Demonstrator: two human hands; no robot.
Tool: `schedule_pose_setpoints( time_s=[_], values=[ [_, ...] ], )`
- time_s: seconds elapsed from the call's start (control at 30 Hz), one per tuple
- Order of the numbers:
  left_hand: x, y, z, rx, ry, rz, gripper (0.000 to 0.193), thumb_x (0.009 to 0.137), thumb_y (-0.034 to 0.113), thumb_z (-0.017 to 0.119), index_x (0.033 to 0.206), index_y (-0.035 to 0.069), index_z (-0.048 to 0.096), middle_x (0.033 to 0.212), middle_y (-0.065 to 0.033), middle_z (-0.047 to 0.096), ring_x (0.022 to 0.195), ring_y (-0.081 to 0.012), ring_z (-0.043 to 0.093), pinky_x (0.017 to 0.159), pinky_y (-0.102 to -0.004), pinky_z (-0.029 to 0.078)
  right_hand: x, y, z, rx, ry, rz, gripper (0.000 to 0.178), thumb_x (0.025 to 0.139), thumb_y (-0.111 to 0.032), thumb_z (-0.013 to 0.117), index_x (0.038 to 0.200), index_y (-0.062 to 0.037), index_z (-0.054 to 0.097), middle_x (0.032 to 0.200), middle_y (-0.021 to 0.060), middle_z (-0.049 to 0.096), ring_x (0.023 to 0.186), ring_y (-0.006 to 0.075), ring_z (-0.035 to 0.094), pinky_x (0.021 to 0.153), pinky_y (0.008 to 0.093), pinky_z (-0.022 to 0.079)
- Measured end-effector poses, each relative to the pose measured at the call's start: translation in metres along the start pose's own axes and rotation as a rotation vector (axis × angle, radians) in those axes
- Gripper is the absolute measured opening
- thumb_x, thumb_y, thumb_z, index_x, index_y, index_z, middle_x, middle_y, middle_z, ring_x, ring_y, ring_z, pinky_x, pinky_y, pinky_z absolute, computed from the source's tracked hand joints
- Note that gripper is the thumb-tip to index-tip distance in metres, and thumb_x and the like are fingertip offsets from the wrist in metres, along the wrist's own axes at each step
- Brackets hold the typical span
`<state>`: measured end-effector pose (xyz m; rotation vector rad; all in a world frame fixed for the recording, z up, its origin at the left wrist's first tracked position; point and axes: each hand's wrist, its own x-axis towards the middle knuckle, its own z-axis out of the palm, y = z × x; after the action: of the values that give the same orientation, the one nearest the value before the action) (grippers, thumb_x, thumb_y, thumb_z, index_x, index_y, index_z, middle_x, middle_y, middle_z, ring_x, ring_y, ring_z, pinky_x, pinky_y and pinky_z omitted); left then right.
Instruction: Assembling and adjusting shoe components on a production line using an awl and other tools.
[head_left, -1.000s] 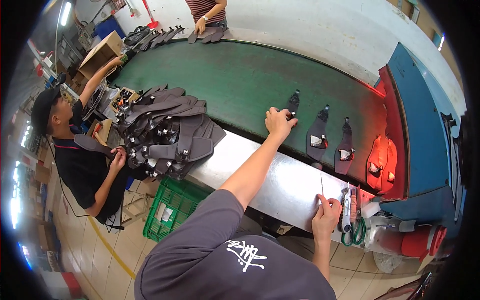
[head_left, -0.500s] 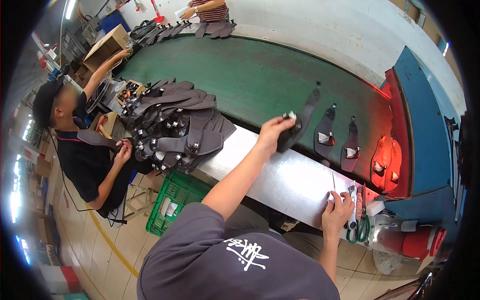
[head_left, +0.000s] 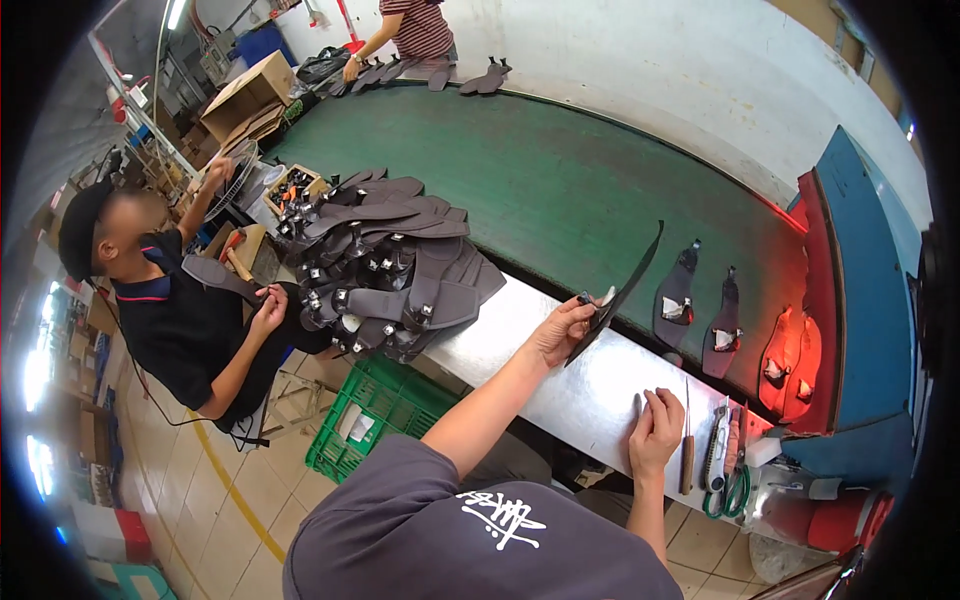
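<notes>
My left hand (head_left: pixel 563 334) pinches a dark sandal sole (head_left: pixel 634 290) by its strap end, over the front edge of the green conveyor belt. The sole is tilted and seen nearly edge-on. Low over the metal table (head_left: pixel 560 395), my right hand (head_left: pixel 657 430) has its fingers curled; a small grey sliver shows at the fingertips, too small to name. Just right of that hand lies an awl (head_left: pixel 688 450) with a wooden handle. Two sandals (head_left: pixel 676 298) (head_left: pixel 722 335) with white stuffing at their straps lie on the belt, and a red-lit pair (head_left: pixel 790 365) lies at the blue machine's opening.
A large pile of dark sandals (head_left: pixel 400 270) covers the table's left end. A box cutter (head_left: pixel 717 450) and green-handled scissors (head_left: pixel 738 492) lie at the right. A green crate (head_left: pixel 375 415) stands below. One co-worker (head_left: pixel 165 300) sits left, another (head_left: pixel 425 30) stands across the green belt (head_left: pixel 480 170).
The sandal in my left hand has turned edge-on. My right hand has shifted left, uncovering the awl's handle. The far co-worker now reaches down to the sandals on the belt.
</notes>
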<state>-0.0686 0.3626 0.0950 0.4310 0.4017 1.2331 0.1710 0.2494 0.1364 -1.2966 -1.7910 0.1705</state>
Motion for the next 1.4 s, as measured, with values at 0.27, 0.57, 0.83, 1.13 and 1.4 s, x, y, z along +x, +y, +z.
schedule_pose_setpoints(
  time_s=[0.27, 0.57, 0.83, 1.13, 1.4],
  values=[
    [-0.006, 0.007, 0.021, -0.117, -0.05, 0.019, 0.044, 0.087, 0.025, 0.067, 0.12, -0.002, 0.057, 0.124, -0.0146, 0.06, 0.087, -0.0194, 0.065, 0.061, -0.0257, 0.055, 0.004, -0.002, 0.0, 0.028, -0.031, 0.045, 0.019, 0.078, 0.007, 0.059, 0.095, 0.0015, 0.067, 0.102, 0.0157, 0.062, 0.097, 0.0321, 0.057, 0.084, 0.0378, 0.046],
    [-0.01, 0.007, 0.033, -0.015, 0.006, 0.06, 0.039, 0.084, 0.024, 0.068, 0.114, 0.0, 0.06, 0.118, -0.0146, 0.064, 0.069, -0.0191, 0.066, 0.051, -0.0245, 0.053, 0.003, 0.001, -0.002, 0.084, -0.029, 0.096, 0.018, 0.079, 0.006, 0.059, 0.094, 0.0015, 0.067, 0.101, 0.0147, 0.062, 0.096, 0.0307, 0.057, 0.084, 0.0373, 0.046],
    [-0.006, 0.004, 0.011, -0.019, 0.002, -0.02, 0.042, 0.083, 0.025, 0.069, 0.115, -0.002, 0.06, 0.115, -0.0134, 0.065, 0.068, -0.0163, 0.064, 0.052, -0.0231, 0.051, 0.003, 0.002, -0.003, 0.094, -0.039, 0.086, 0.016, 0.08, 0.006, 0.059, 0.092, 0.0015, 0.067, 0.099, 0.0137, 0.062, 0.096, 0.0301, 0.057, 0.084, 0.0365, 0.045],
    [-0.003, 0.003, 0.007, 0.076, 0.002, 0.007, 0.036, 0.085, 0.025, 0.067, 0.112, 0.001, 0.061, 0.115, -0.012, 0.065, 0.068, -0.0151, 0.063, 0.05, -0.0237, 0.048, 0.004, 0.002, -0.003, 0.111, -0.027, 0.083, 0.014, 0.081, 0.004, 0.06, 0.092, 0.0012, 0.067, 0.098, 0.013, 0.062, 0.095, 0.0294, 0.057, 0.083, 0.0359, 0.045],
    [-0.007, -0.002, 0.013, 0.049, 0.067, 0.053, 0.025, 0.088, 0.022, 0.064, 0.108, 0.008, 0.059, 0.126, -0.0109, 0.059, 0.082, -0.0151, 0.064, 0.049, -0.0247, 0.048, 0.002, 0.001, -0.006, 0.129, -0.011, 0.092, 0.014, 0.081, 0.004, 0.06, 0.092, 0.0005, 0.067, 0.098, 0.0128, 0.062, 0.094, 0.0291, 0.057, 0.083, 0.0358, 0.045]
  ],
)
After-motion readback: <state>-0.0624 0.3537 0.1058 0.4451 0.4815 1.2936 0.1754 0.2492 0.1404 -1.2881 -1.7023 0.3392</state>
